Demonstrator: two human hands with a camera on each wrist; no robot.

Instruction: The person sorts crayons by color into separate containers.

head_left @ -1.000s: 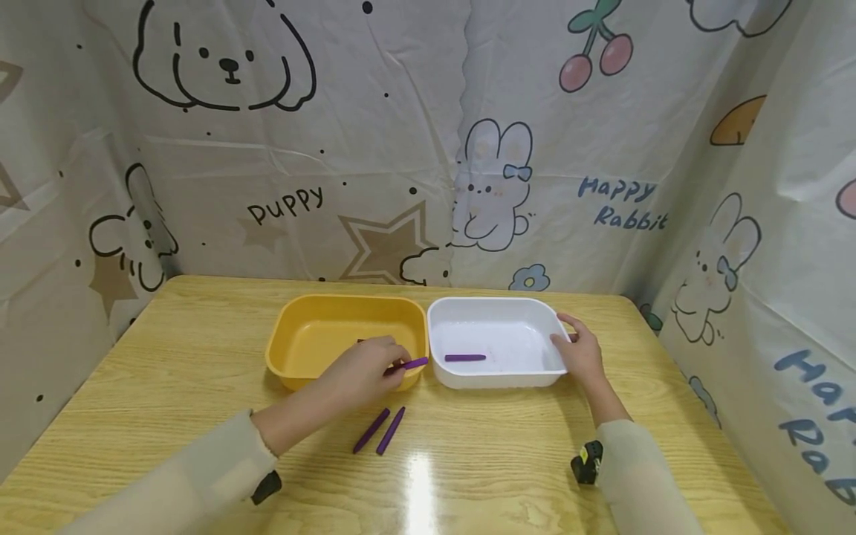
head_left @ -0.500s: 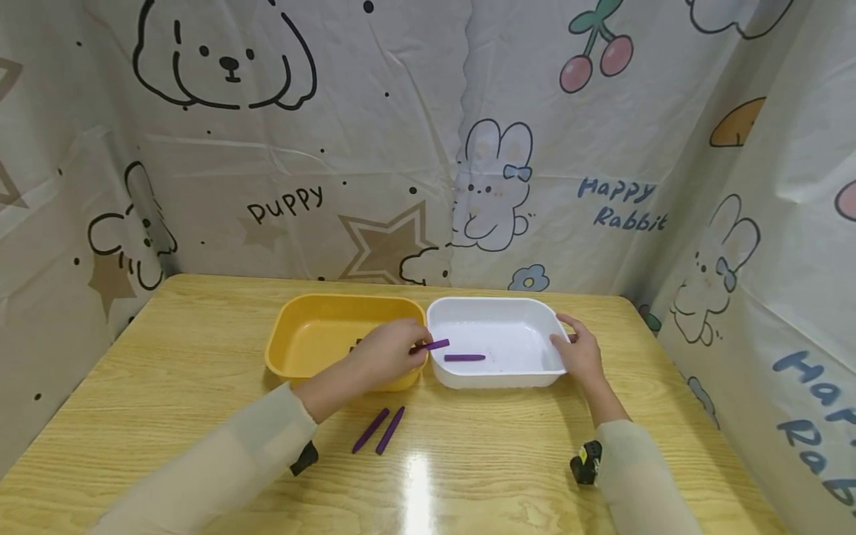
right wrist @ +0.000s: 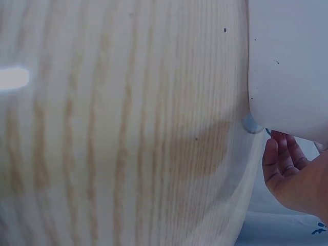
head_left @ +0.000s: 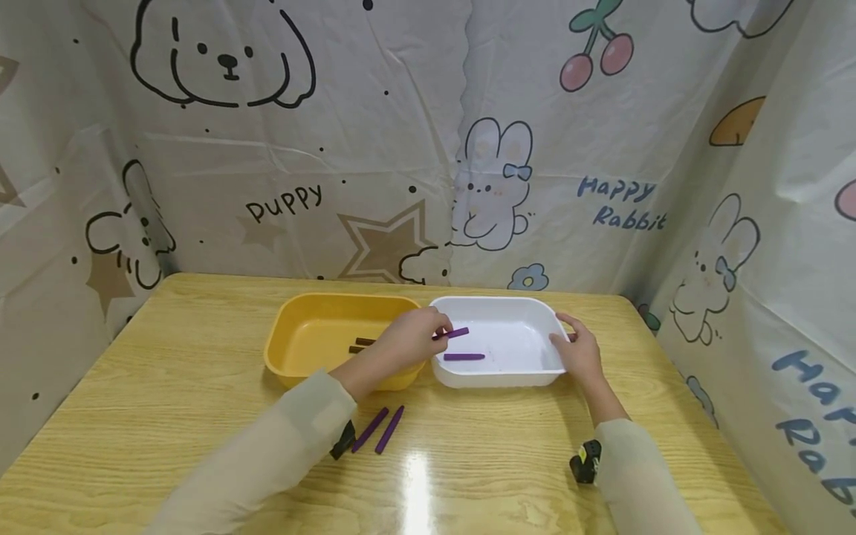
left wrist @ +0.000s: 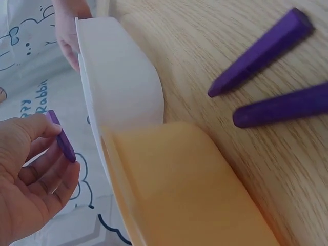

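Between thumb and fingertips my left hand (head_left: pixel 411 338) pinches a purple crayon (left wrist: pixel 62 138). In the head view that hand is over the side where the two plastic bins meet, with the crayon reaching above the white bin (head_left: pixel 508 380). Another purple crayon (head_left: pixel 464 357) lies on the white bin's floor. My right hand (head_left: pixel 580 353) grips this bin's right rim, thumb at the inside and fingers outside. The yellow bin (head_left: pixel 284 357) stands at the left, partly hidden by my left hand and forearm. Dark brown crayons (head_left: pixel 365 342) show inside it.
Two more purple crayons, the left one (head_left: pixel 370 429) and the right one (head_left: pixel 390 429), lie on the wooden table (head_left: pixel 488 461) in front of the yellow bin. A printed curtain (head_left: pixel 374 148) hangs behind the table and along both sides.
My left hand has carried the purple crayon rightward and away from me, from over the yellow bin to over the white bin's left part. My right hand has stayed on the rim.
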